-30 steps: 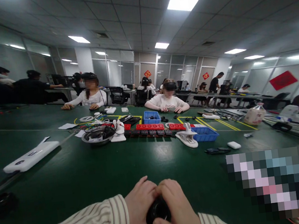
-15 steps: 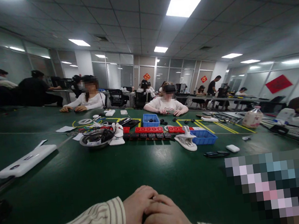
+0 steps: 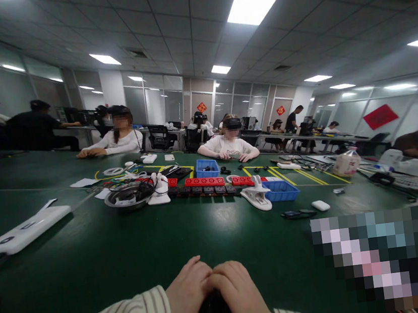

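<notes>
Low in the view, my two hands are together over the green table, in cream sleeves with dark stripes. Between them shows a glossy black rounded object [image 3: 215, 312], mostly covered, so its kind cannot be made out. My right hand [image 3: 243, 292] is closed around it, fingers curled over the top and thumb at its near side. My left hand [image 3: 190, 290] lies against its left side, closed, its fingertips partly hidden behind the right hand.
Across the green table [image 3: 159, 249] lie a white power strip [image 3: 27, 229], a metal bowl [image 3: 118, 205] of cables, a row of red-topped modules [image 3: 204, 183], a white clip [image 3: 256, 195] and a blue bin [image 3: 284, 190]. A pixelated patch covers the right side. Co-workers sit opposite.
My right hand has lifted and turned, uncovering more of the black object between the hands. The whole view has shifted slightly, moving table items leftward.
</notes>
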A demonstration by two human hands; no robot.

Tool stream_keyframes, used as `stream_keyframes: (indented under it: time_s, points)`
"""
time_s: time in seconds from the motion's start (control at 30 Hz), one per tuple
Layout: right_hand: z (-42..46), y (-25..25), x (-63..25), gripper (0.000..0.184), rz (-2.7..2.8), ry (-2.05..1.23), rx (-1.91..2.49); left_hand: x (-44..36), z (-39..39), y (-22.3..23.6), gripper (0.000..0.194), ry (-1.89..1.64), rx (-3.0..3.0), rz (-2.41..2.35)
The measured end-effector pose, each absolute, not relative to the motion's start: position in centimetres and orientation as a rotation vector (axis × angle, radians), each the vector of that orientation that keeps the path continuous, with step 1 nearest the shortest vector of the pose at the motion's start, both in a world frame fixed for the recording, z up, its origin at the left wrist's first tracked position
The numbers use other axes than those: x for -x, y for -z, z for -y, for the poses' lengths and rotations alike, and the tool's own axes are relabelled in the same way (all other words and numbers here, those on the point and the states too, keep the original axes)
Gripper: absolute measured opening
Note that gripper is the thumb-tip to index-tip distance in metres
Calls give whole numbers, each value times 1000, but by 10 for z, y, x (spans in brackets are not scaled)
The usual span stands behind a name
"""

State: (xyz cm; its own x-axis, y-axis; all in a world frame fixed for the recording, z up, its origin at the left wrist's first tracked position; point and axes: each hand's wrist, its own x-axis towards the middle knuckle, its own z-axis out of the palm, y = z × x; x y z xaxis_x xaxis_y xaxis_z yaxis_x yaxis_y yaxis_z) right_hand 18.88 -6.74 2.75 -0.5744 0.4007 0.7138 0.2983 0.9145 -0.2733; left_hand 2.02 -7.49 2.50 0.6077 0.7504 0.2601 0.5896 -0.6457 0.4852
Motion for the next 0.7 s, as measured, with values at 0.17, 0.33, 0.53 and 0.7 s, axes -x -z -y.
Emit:
stream_keyframes:
  time_s: [0.17, 0.33, 0.53, 0.7]
  points:
    - [58, -15, -189, 48, 2284, -50, 408, -17, 65, -25, 36, -592, -2493, -1007]
    - [51, -15, -183, 33, 2261, 41, 218, -16, 57, -22, 35, -600, -2465, -941]
    - [50, -24, -180, 29, 2221, 50, 37, -16, 52, -11, 63, -660, -2430, -929]
    - [54, -22, -189, 46, 2077, -171, 405, -18, 54, -8, 80, -733, -2433, -1008]
